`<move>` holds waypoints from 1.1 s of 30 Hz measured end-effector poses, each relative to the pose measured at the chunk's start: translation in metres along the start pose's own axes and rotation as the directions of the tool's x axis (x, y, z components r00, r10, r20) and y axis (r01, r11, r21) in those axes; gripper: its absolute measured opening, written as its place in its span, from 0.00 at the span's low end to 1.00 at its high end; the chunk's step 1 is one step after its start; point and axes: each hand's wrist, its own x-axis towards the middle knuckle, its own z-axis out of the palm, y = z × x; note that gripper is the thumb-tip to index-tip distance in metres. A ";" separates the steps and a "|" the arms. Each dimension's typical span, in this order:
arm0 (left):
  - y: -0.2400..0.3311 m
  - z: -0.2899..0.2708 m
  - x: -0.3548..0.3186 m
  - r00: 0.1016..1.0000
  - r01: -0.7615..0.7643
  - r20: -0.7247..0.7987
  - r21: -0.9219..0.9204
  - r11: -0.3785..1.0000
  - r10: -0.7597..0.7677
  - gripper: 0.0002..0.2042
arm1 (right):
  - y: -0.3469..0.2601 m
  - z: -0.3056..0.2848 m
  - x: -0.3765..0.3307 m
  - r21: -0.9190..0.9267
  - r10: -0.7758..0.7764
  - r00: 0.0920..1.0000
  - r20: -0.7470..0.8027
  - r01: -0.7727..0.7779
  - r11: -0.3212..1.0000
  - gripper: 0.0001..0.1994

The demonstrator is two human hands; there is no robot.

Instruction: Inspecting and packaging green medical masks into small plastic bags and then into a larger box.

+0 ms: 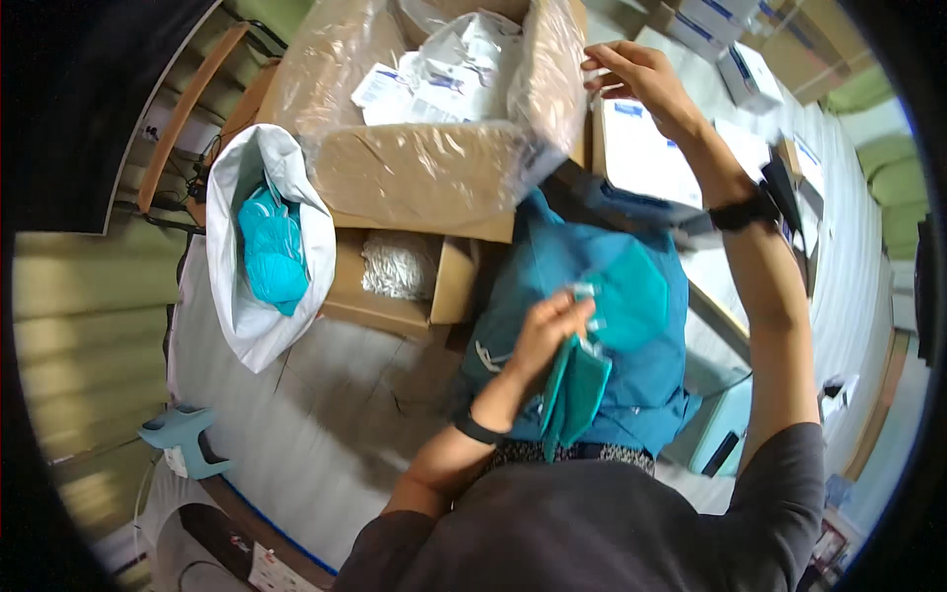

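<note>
We hold a folded teal cloth (575,395) in our left hand (552,331). The fingers are closed around its top edge, and it hangs down over our lap. It looks like a thin work gown, but we cannot be sure. More of the same teal stuff lies in a heap (602,306) on our lap, just under the hand.

Our right hand (641,74) is stretched out and up to the big cardboard box (414,173) lined with clear plastic. Its fingers are spread open and touch the box's far corner. It holds nothing.

Inside the box we see many white packets (444,69), so we think a lot is left to do. A white bag (252,296) to the left has some teal pieces (271,252) in it, so some may be done already. A small box of white bits (400,264) sits beside it. Flat white boxes (646,148) are stacked on the right.
</note>
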 end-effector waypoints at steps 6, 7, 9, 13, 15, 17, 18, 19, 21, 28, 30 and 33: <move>0.082 0.040 -0.024 0.963 -0.245 -0.075 0.151 0.958 0.258 0.08 | -0.026 0.001 -0.208 0.176 -0.110 0.975 0.192 0.076 0.981 0.17; 0.090 0.048 -0.029 0.946 -0.292 -0.063 0.270 0.917 0.320 0.06 | -0.020 0.007 -0.232 0.137 -0.119 0.984 0.131 0.101 0.985 0.14; 0.102 0.066 -0.042 0.928 -0.351 0.063 0.476 0.806 0.366 0.07 | -0.002 0.001 -0.278 0.123 -0.049 0.999 -0.020 0.051 0.991 0.10; 0.132 0.112 -0.098 0.819 -0.407 0.111 0.804 0.434 0.563 0.16 | 0.007 -0.014 -0.324 0.179 -0.066 0.885 -0.461 0.166 0.970 0.05; 0.126 0.122 -0.104 0.794 -0.406 0.201 0.877 0.255 0.574 0.15 | 0.008 -0.029 -0.340 -0.074 -0.147 0.827 -0.543 0.128 0.989 0.08; 0.098 0.129 -0.088 0.859 -0.381 0.180 0.851 0.363 0.478 0.11 | 0.003 -0.037 -0.350 -0.277 -0.230 0.775 -0.588 0.074 0.958 0.08; 0.077 0.132 -0.072 0.903 -0.311 0.159 0.883 0.351 0.400 0.11 | -0.002 -0.040 -0.353 -0.293 -0.254 0.746 -0.616 0.083 0.953 0.08; 0.044 0.129 -0.052 0.919 -0.270 0.121 0.886 0.376 0.374 0.09 | -0.007 -0.039 -0.350 -0.304 -0.282 0.721 -0.633 0.104 0.947 0.08; -0.040 0.112 -0.010 0.935 -0.177 0.074 0.945 0.275 0.346 0.15 | -0.013 -0.039 -0.348 -0.298 -0.305 0.699 -0.647 0.136 0.945 0.08; -0.068 0.108 -0.028 0.831 -0.387 0.275 0.910 0.149 0.483 0.39 | -0.024 -0.043 -0.355 -0.155 -0.267 0.692 -0.671 0.221 0.963 0.09; -0.031 0.133 -0.039 0.716 -0.520 0.282 0.826 0.218 0.639 0.41 | -0.021 -0.041 -0.352 -0.154 -0.282 0.679 -0.677 0.245 0.957 0.09; -0.003 0.148 -0.037 0.622 -0.668 0.308 0.687 0.284 0.720 0.41 | -0.025 -0.031 -0.344 -0.123 -0.271 0.694 -0.667 0.256 0.959 0.09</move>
